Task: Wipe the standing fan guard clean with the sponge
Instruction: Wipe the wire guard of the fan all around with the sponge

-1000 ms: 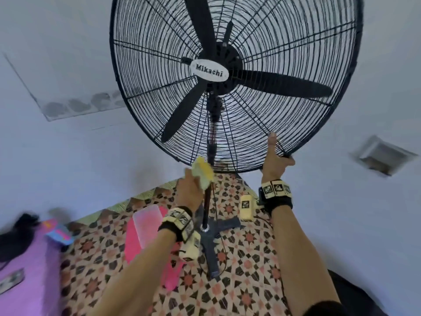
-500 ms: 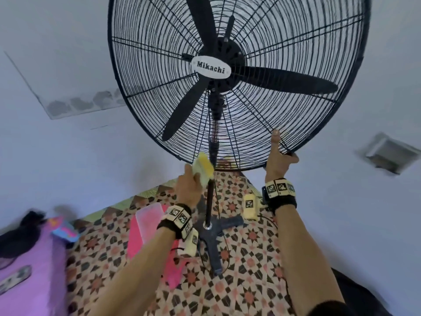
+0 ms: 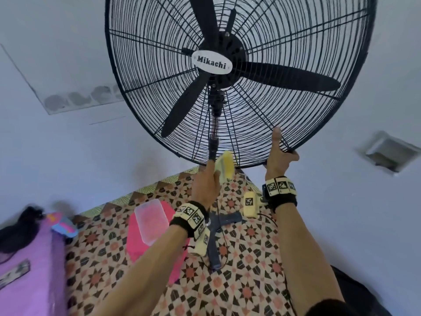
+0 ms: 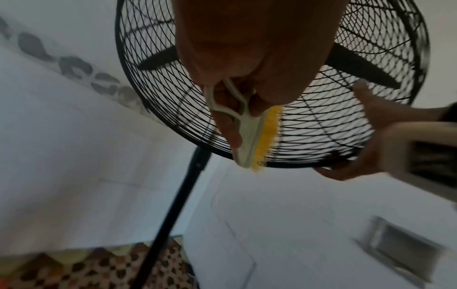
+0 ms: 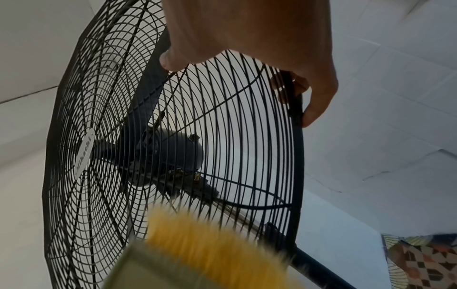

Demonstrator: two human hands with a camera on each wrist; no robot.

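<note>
A large black standing fan guard (image 3: 284,110) fills the top of the head view, with its blades still. My left hand (image 3: 205,183) grips a cream-handled cleaning pad with yellow bristles (image 3: 224,165) and holds it at the guard's bottom edge, just right of the pole. In the left wrist view the yellow bristles (image 4: 268,135) lie against the lower wires. My right hand (image 3: 278,160) holds the guard's lower right rim, thumb up on the front wires and fingers curled round the black rim (image 5: 296,176). The yellow pad (image 5: 210,244) shows blurred at the bottom of the right wrist view.
The fan's black pole (image 3: 213,147) runs down to a cross-shaped base (image 3: 218,236) on a patterned floor mat (image 3: 250,281). A pink box with a clear lid (image 3: 150,222) lies left of the base. A purple surface (image 3: 27,270) is at far left, a wall vent (image 3: 387,151) at right.
My left hand has carried the yellow pad up and to the right, from left of the pole to the guard's bottom rim. The right hand has kept its hold.
</note>
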